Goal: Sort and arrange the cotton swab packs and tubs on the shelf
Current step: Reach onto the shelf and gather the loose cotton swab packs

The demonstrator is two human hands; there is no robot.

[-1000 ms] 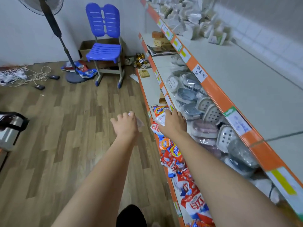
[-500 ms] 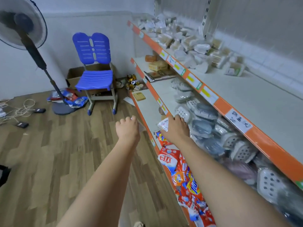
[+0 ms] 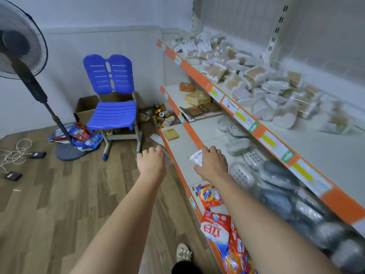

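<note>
Gripping a small white pack [image 3: 196,158] in the curled right hand [image 3: 212,165], above the lower shelf [image 3: 183,149]. Left hand [image 3: 151,162] alongside, over the floor, fingers curled around a clear wrapper [image 3: 167,158]. Heaped well beyond both hands, on the upper shelf [image 3: 325,155]: cotton swab packs [image 3: 256,84].

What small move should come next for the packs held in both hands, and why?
Probably lift both hands toward the top shelf: the right hand grips a white pack, the left hand a clear one, and the swab pile lies up there.
</note>
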